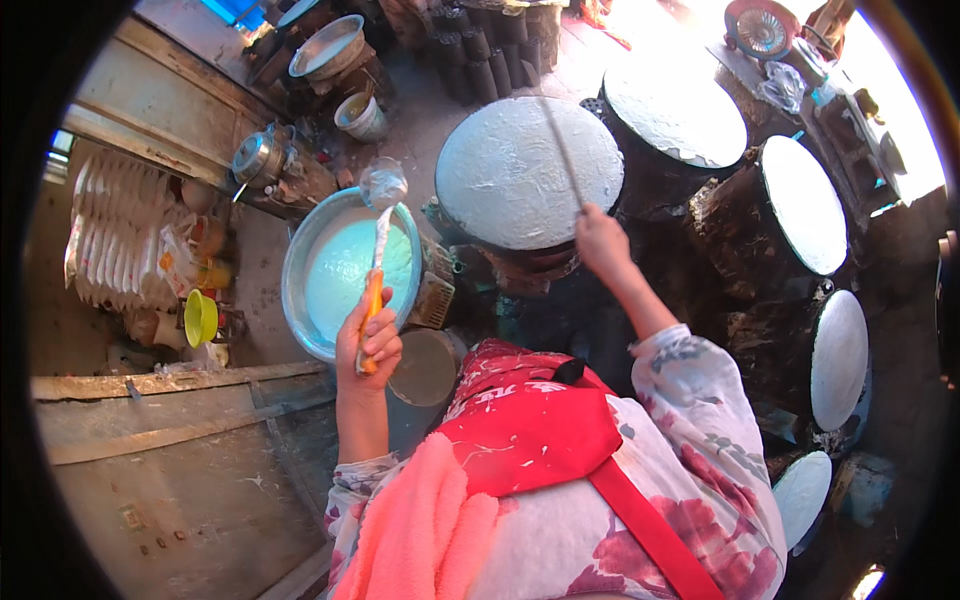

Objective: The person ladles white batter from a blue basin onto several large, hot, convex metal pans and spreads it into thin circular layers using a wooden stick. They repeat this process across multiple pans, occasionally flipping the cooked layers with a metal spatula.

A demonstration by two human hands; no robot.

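Observation:
My left hand (370,335) is closed around the orange handle of a ladle (383,185), its bowl upward and coated with pale batter. The bowl is over the far rim of a light-blue basin (292,290) that contains whitish batter (350,262). My right hand (603,243) grips the near end of a long thin stick (564,150), which reaches across a round griddle (500,175). A white layer of batter covers the griddle. Whether the stick touches that layer, I cannot tell.
Several more round griddles with white tops curve along the right, one being (803,205) tilted in view. Dark cylindrical briquettes (480,60) are stacked at the back. A pot (258,158), a bucket (361,117) and a wooden board (180,480) lie left.

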